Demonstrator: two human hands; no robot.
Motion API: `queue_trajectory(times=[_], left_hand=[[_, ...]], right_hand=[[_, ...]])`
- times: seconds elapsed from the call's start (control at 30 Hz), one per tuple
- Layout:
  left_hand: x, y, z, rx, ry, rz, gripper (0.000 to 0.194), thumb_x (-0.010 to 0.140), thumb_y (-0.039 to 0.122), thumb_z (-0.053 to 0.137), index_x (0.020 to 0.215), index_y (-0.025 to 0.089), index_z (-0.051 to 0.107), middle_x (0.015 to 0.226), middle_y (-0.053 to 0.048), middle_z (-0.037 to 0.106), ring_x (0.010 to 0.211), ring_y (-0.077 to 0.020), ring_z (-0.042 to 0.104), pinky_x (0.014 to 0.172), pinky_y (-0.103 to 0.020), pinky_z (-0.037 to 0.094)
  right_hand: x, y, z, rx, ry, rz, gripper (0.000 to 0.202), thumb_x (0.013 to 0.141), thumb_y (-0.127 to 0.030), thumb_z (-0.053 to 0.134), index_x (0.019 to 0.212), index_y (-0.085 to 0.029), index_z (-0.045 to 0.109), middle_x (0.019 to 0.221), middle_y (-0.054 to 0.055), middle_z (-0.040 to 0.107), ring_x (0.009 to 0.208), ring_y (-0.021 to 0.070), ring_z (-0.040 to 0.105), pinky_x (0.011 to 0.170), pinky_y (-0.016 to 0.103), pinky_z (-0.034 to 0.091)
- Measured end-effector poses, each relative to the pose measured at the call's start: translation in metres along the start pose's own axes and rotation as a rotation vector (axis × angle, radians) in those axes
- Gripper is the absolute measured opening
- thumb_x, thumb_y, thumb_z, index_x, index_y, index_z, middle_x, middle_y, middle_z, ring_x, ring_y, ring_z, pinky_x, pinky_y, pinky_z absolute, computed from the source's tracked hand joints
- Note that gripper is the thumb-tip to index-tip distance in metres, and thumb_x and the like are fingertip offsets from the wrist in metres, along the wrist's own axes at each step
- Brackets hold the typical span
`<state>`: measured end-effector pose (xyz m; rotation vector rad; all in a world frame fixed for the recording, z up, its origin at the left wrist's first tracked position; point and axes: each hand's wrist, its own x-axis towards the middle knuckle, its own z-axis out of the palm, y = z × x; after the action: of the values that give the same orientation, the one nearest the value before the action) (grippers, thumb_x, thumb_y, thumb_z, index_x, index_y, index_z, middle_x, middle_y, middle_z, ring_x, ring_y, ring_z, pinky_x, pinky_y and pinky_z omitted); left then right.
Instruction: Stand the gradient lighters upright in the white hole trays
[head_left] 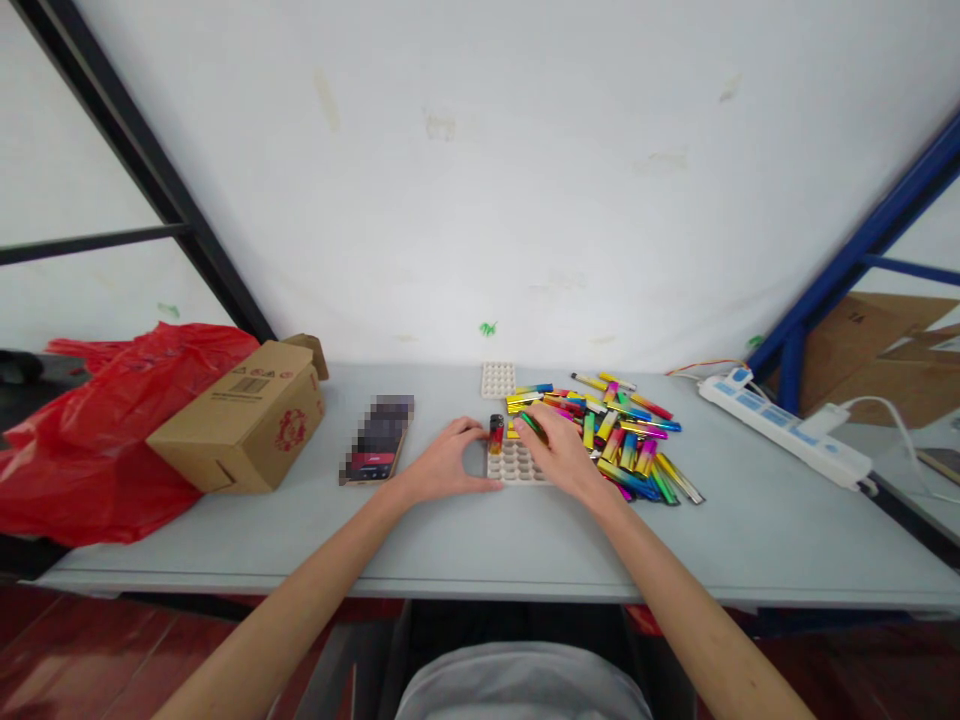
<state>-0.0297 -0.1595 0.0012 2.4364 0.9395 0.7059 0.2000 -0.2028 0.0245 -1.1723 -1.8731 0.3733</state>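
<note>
A pale tray with rows of round holes point(510, 468) lies on the table before me. One red lighter point(496, 436) stands upright at its far left corner. My left hand point(450, 462) is at the tray's left edge, thumb and fingers spread apart around that side, holding nothing. Over the tray's right part, my right hand point(559, 450) pinches a green lighter point(531, 424), which is partly covered by the fingers. A loose pile of shiny multicoloured lighters point(628, 452) lies just right of this hand, and some of it is hidden behind the hand.
A second holed tray point(499, 379) lies near the wall. To the left are a phone point(379, 440), a cardboard box point(244, 415) and a red plastic bag point(112, 430). A white power strip point(784, 428) with cables lies at right, beside a blue metal frame point(862, 240).
</note>
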Motion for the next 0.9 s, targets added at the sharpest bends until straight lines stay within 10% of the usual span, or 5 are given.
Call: queue_trajectory(times=[0.4,0.73,0.9], left_hand=[[0.000,0.003,-0.001,-0.020,0.008,-0.002,0.064,0.068,0.055,0.090,0.120,0.024,0.069,0.126,-0.009,0.063,0.119,-0.0318,0.063,0.112,-0.048,0.050],[0.000,0.001,0.001,-0.022,0.016,-0.004,0.065,0.066,0.055,0.092,0.117,0.021,0.069,0.124,-0.011,0.064,0.119,-0.0322,0.063,0.111,-0.047,0.051],[0.000,0.002,0.000,-0.012,0.006,-0.020,0.068,0.066,0.059,0.090,0.120,0.023,0.069,0.127,-0.010,0.063,0.120,-0.0329,0.063,0.112,-0.049,0.050]], right_hand=[[-0.002,0.001,0.000,0.027,-0.160,-0.017,0.036,0.106,-0.051,0.050,0.083,-0.025,0.062,0.069,0.001,0.065,0.064,0.0210,0.058,0.064,0.034,0.041],[-0.001,-0.007,0.013,-0.374,-0.153,-0.158,0.036,0.105,-0.051,0.051,0.095,-0.021,0.069,0.092,0.010,0.070,0.082,0.0245,0.064,0.074,0.035,0.046],[-0.008,-0.007,-0.020,-0.245,-0.129,-0.060,0.032,0.106,-0.051,0.051,0.101,-0.024,0.067,0.095,0.007,0.071,0.085,0.0226,0.066,0.078,0.035,0.050]])
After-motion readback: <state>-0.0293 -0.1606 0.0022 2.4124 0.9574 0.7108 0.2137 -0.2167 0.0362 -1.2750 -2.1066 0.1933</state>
